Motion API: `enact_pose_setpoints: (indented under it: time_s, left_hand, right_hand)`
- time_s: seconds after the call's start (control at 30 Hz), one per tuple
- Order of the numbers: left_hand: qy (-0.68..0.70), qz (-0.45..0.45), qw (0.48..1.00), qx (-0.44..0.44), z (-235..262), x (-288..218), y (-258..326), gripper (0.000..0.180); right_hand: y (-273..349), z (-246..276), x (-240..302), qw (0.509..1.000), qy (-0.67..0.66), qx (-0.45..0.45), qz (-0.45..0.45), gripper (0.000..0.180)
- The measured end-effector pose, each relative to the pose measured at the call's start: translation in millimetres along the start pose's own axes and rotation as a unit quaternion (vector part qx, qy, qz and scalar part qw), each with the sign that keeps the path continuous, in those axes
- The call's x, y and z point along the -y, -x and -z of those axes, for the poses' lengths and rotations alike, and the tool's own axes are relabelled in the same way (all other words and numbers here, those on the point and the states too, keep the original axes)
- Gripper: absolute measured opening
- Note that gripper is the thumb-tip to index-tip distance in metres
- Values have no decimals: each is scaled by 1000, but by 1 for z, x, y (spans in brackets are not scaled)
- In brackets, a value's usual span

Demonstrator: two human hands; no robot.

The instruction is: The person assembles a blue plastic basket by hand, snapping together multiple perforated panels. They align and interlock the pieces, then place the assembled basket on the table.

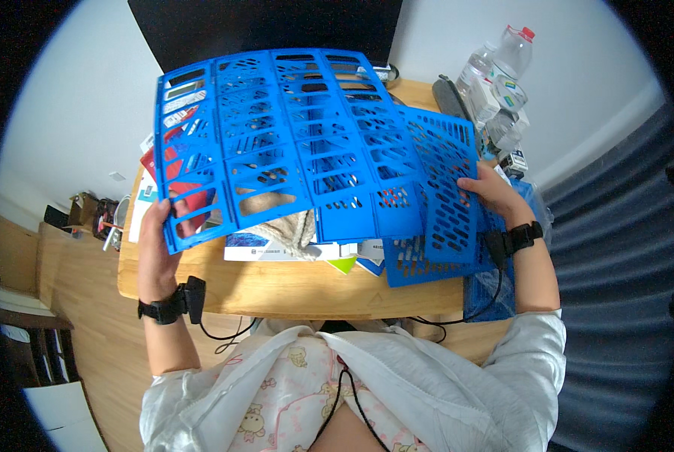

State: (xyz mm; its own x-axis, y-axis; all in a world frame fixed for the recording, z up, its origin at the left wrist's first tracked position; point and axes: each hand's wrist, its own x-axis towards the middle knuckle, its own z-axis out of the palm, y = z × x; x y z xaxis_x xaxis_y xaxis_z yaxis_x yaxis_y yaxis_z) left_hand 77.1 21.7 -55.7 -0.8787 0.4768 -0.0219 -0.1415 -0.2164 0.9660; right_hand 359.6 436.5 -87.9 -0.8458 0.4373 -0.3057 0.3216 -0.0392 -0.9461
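Observation:
A blue perforated plastic file rack (299, 203), partly unfolded, spans the space above the desk. It has a wide lattice of rectangular openings. My left hand (158, 235) is closed round its lower left edge, with fingers showing through the openings. On the right, my right hand (497, 192) grips the edge of a narrower slotted side panel (450, 188), thumb on top. How this panel joins the wide lattice is hard to make out. Below it lies another blue slotted panel (408, 277) near the desk's front right. A beige cloth bag with rope (298, 232) shows partly beneath the rack.
The wooden desk (292, 290) holds papers, a red item (194, 197) and a flat white box (265, 252). A dark monitor (269, 26) stands behind. Plastic bottles (512, 53) and small boxes crowd the back right, beside a dark blue curtain (616, 279). Black cables (442, 322) hang at the front edge.

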Motion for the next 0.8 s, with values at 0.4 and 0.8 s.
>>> enact_pose_setpoints:
  time_s: [0.4, 0.8]
  left_hand:
    - [6, 20, 1000, 15, -9, 13, -2, 25]
    - [-1, 49, 993, 109, -24, 16, -2, 24]
  right_hand:
    - [-9, 10, -9, 994, 48, -98, 28, 64]
    - [-4, 16, -15, 980, 158, -118, -30, 70]
